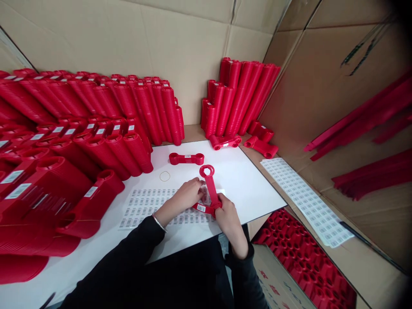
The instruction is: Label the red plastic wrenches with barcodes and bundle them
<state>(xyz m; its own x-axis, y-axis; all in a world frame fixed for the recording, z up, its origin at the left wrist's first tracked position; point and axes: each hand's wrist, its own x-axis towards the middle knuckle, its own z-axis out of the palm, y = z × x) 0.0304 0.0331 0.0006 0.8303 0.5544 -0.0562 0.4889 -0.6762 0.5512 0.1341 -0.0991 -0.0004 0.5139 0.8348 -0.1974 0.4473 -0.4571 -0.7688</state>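
1. Red plastic part (210,189) sits in both your hands above the white table (244,180), near its front edge; its ring end points away from you and its near end carries a small white label (201,208)
2. Your right hand (229,216) is closed round the part's near end, fingers wrapped over it
3. Your left hand (188,195) has its fingertips pinched against the part's shaft, just above the label sheet (151,206)
4. That sheet lies flat on the table under your hands, with rows of small barcode labels
5. A second red part (186,159) lies flat farther back on the table, well apart from your hands
6. Stacks of red parts (96,128) crowd the table's left side; more stacks (238,98) stand at the back right against the cardboard wall
7. Another label sheet (305,201) lies on cardboard to your right, and a box of red parts (299,257) sits below the table's right corner
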